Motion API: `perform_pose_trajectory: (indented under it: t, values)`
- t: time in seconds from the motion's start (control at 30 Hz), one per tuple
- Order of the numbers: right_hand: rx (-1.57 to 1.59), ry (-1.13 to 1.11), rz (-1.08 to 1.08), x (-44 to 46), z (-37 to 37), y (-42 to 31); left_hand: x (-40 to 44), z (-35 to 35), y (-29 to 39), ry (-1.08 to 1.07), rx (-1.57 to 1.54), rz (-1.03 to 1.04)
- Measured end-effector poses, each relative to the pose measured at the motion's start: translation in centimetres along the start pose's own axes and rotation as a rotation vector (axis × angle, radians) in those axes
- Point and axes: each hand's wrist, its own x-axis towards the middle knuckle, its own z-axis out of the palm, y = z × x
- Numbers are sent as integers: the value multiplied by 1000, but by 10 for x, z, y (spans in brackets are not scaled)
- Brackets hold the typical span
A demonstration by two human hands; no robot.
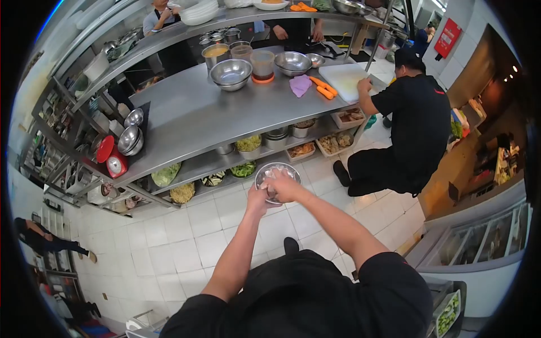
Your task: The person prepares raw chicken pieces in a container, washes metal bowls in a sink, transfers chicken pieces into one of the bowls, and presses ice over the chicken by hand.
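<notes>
A round metal bowl point(299, 179) is held over the tiled floor in front of my body. My left hand point(258, 199) grips its near left side, fingers closed at the rim. My right hand point(285, 187) reaches over the near edge into the bowl. Its fingers are bent down inside and partly hidden, so I cannot make out whether they hold anything. Something whitish shows around them, too small to name. Just beyond the bowl, a bowl of chopped green vegetables point(243, 169) stands under the steel counter point(186, 110).
A co-worker in black point(414, 112) crouches at right beside a white cutting board point(345, 79). Carrots point(324, 90), a purple cloth point(300, 85) and stacked metal bowls point(231, 73) sit on the counter. A red scale point(114, 160) stands at its left end. Food trays point(335, 145) fill the lower shelf.
</notes>
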Motion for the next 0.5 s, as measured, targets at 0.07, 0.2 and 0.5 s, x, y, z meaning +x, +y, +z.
perform_pose_trajectory:
  t: [0.07,0.2,0.5]
  values:
    - [121,-126,-116,-10,-32,11,-5,7,4,1,4,-29]
    - [421,75,-42,-12,-43,13,-13,15,13,-91,-28,31]
    - [31,-70,-34,32,-9,-70,-53,-44,53,37,116,32]
